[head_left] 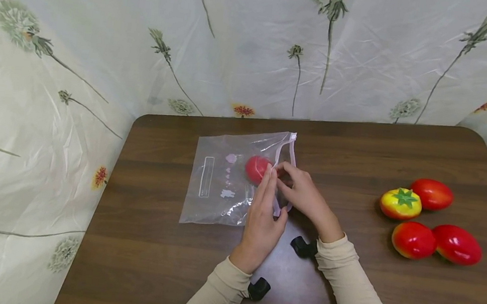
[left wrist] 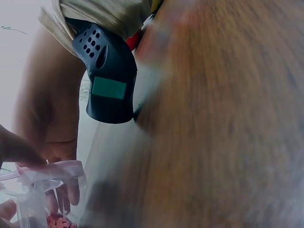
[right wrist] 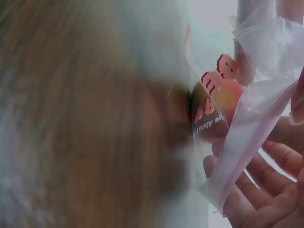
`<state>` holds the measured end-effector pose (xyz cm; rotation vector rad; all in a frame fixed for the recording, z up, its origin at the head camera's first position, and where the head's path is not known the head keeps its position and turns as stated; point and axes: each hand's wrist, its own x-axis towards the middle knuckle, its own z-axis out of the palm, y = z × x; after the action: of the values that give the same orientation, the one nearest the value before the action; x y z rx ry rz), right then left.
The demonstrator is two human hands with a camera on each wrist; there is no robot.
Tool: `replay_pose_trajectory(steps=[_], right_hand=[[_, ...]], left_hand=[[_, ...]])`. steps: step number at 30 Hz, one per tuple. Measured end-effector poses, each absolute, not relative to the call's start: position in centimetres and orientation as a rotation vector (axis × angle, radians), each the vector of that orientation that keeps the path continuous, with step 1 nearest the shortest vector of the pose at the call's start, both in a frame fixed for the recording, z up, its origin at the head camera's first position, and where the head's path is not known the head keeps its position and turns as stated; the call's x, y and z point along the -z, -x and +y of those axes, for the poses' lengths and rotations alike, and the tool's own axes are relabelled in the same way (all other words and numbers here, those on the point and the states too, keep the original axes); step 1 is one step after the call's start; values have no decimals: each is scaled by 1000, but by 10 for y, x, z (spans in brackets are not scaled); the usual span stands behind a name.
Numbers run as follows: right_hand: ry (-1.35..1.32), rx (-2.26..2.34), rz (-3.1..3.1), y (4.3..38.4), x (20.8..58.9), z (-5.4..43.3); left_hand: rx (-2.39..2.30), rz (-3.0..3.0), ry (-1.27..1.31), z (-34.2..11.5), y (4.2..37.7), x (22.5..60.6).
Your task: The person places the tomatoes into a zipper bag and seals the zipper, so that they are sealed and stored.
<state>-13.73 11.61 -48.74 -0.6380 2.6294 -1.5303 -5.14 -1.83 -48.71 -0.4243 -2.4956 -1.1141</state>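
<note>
A clear zip bag (head_left: 218,179) with pink prints and a pink zip edge lies flat on the table, its mouth facing right. Inside it, near the mouth, is a round red toy fruit (head_left: 256,169). The left hand (head_left: 260,224) lays its straight fingers on the bag beside the fruit, thumb apart at the near end of the zip edge. From the right, the right hand (head_left: 304,191) pinches the bag at its mouth, fingertips close to the left fingertips. In the left wrist view, the right hand's fingers (left wrist: 71,190) show through the plastic.
Several glossy toy fruits stand at the right: a yellow-red one with a green star top (head_left: 401,203), a red-orange one (head_left: 431,194) behind it, and red ones (head_left: 457,245) nearer. Floral sheeting (head_left: 255,48) hangs behind the wooden table (head_left: 144,271). Both wrists wear black cameras (head_left: 259,289).
</note>
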Motion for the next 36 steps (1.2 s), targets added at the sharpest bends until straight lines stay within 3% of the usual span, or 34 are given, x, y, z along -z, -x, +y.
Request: replay_pose_trajectory(steps=[16,36], right_hand=[[768,1292,2657,138,493,119],[855,1308,2548,135,498,114]], left_hand=[[1103,-2483,425,-18,52,487],[1114,-2483,415,-17,50,486]])
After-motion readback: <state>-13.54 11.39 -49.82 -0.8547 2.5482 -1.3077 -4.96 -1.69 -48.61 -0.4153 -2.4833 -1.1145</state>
